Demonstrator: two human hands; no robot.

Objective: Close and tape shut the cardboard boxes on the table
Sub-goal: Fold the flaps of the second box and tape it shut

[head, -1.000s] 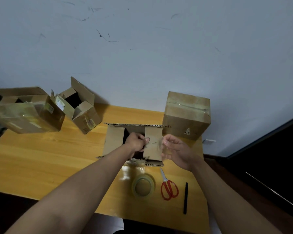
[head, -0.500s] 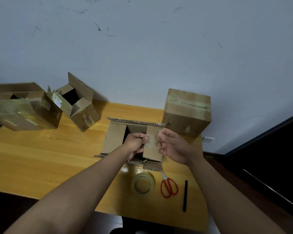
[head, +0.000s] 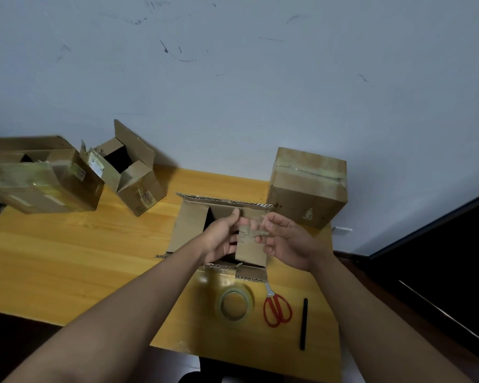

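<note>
Working from the biggest thing down: the wooden table [head: 75,261] carries four boxes, a taped one lying on its side at far left [head: 43,186], an open one tipped beside it [head: 134,175], a sealed box [head: 307,186] standing at the back right, and the open box [head: 202,225] directly under my hands with its flaps spread. Nearer me lie the tape roll [head: 234,304], the red scissors [head: 277,308] and a black pen [head: 304,323]. My left hand [head: 221,239] pinches one end of a short strip of clear tape [head: 253,232] and my right hand [head: 288,244] pinches the other, fingers curled on it, so the strip is stretched between them, running left to right. It hangs just above the right inner flap [head: 250,250], which points toward me, so the strip lies across that flap rather than along it. I judge the box is not ready for it: the flaps are still open and no seam exists yet. The right hand is nearer that flap; the left hand sits over the dark opening.
</note>
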